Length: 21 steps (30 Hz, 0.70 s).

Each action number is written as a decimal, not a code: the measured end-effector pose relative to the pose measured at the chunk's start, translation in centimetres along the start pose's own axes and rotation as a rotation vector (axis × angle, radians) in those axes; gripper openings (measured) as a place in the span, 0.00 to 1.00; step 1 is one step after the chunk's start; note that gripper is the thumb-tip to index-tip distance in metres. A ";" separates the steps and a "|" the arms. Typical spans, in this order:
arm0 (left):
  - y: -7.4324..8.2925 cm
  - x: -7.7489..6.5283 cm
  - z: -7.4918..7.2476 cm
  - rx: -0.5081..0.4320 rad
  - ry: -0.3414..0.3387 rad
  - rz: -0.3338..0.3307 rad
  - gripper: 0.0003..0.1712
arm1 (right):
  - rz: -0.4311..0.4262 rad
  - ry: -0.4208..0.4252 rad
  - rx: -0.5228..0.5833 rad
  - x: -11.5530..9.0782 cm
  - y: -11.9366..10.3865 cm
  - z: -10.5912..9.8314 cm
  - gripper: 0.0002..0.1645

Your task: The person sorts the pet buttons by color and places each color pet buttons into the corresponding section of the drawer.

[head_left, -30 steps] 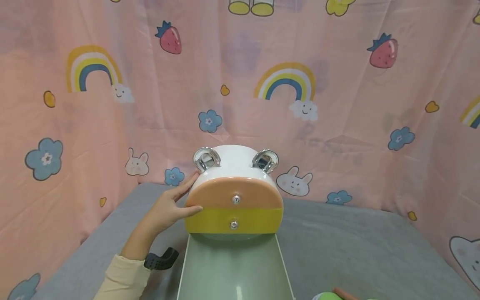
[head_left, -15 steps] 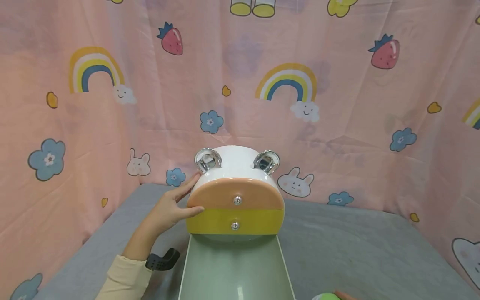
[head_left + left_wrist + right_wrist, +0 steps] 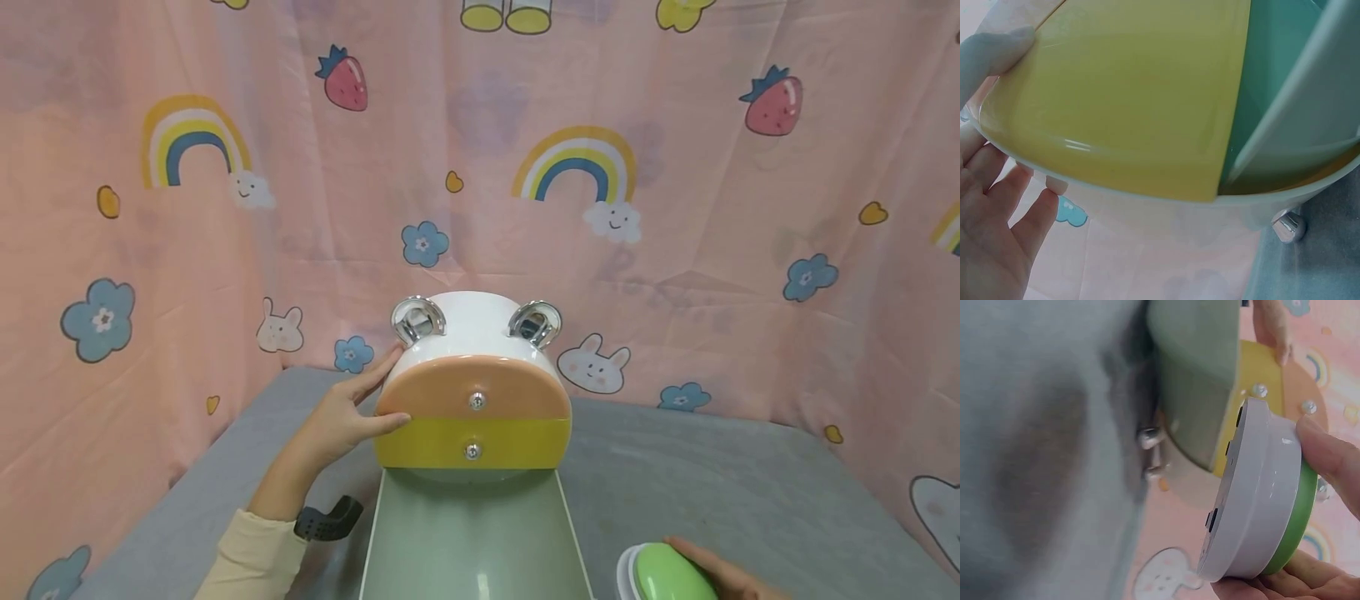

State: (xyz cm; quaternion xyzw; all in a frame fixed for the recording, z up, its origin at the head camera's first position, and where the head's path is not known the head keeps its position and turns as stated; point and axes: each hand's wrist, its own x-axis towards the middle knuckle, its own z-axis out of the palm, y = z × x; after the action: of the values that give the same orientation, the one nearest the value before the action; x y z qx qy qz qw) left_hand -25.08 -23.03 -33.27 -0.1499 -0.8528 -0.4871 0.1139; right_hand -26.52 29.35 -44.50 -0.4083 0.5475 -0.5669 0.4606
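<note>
A small animal-shaped drawer cabinet [image 3: 480,325] with silver ears stands on the grey cloth. Its orange top drawer [image 3: 438,392] and yellow middle drawer [image 3: 420,446] are closed, while the pale green bottom drawer [image 3: 468,521] is pulled far out. My left hand [image 3: 337,421] holds the cabinet's left side, thumb on the front and fingers along the white shell. To the right of the pulled-out drawer, my right hand [image 3: 731,575] grips a round white-and-green object [image 3: 1260,494]. In the right wrist view its white base, with small dark marks, is tilted on edge; its exact kind is unclear.
Grey cloth [image 3: 720,483] covers the table around the cabinet. A pink patterned curtain [image 3: 480,100] hangs behind and at both sides. Silver feet [image 3: 1289,226] show beneath the cabinet. A dark wrist strap [image 3: 330,521] sticks out by the left sleeve.
My right hand has risen further into the head view with the round white-and-green object, beside the bottom drawer. The left hand keeps its place on the cabinet.
</note>
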 end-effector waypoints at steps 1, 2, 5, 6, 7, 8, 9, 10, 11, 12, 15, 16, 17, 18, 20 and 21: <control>0.0 0.0 0.0 0.001 -0.001 0.003 0.50 | -0.043 -0.013 0.008 0.1 -0.4 0.3 0.23; 0.0 0.0 0.0 0.001 -0.001 0.005 0.50 | -0.063 -0.032 0.007 0.3 -0.7 0.5 0.25; 0.0 0.1 0.1 0.001 -0.003 0.010 0.49 | -0.088 0.006 0.020 0.8 -1.7 1.3 0.29; 0.0 0.1 0.1 0.000 -0.004 0.012 0.49 | -0.075 0.043 0.026 0.9 -1.9 1.6 0.29; -0.1 0.1 0.1 -0.002 -0.005 0.016 0.49 | -0.055 0.083 0.026 1.0 -2.2 1.9 0.30; -0.1 0.1 0.1 -0.006 -0.005 0.020 0.49 | -0.038 0.128 0.011 1.1 -2.4 2.2 0.31; -0.1 0.2 0.1 -0.008 -0.005 0.025 0.49 | -0.004 0.190 -0.001 1.3 -2.6 2.6 0.32; -0.1 0.2 0.1 -0.009 -0.005 0.027 0.49 | 0.035 0.256 -0.025 1.4 -2.9 3.0 0.33; -0.1 0.2 0.2 -0.012 -0.006 0.030 0.49 | 0.076 0.321 -0.070 1.6 -3.3 3.3 0.34; -0.1 0.2 0.2 -0.014 -0.007 0.032 0.49 | 0.109 0.376 -0.114 1.8 -3.6 3.7 0.34; -0.1 0.2 0.2 -0.013 -0.007 0.032 0.49 | 0.206 0.536 -0.238 2.9 -4.8 5.2 0.39; -0.1 0.2 0.2 -0.016 -0.008 0.032 0.50 | 0.222 0.588 -0.271 3.4 -5.2 5.9 0.41; -0.1 0.2 0.1 -0.017 -0.008 0.032 0.50 | 0.238 0.639 -0.300 3.9 -5.6 6.5 0.44; -0.1 0.1 0.1 -0.019 -0.008 0.031 0.50 | 0.254 0.700 -0.333 4.6 -5.9 7.2 0.46; 0.0 0.1 0.0 -0.024 -0.009 0.029 0.50 | 0.279 0.816 -0.383 5.8 -6.7 8.6 0.50; 0.0 0.1 0.0 -0.028 -0.009 0.028 0.49 | 0.283 0.865 -0.399 6.4 -6.9 9.2 0.50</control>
State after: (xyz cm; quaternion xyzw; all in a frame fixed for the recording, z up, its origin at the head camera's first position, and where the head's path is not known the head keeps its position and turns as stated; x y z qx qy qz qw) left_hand -25.15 -23.03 -33.28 -0.1657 -0.8444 -0.4964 0.1147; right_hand -19.71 20.70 -37.23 -0.1377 0.8363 -0.5004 0.1765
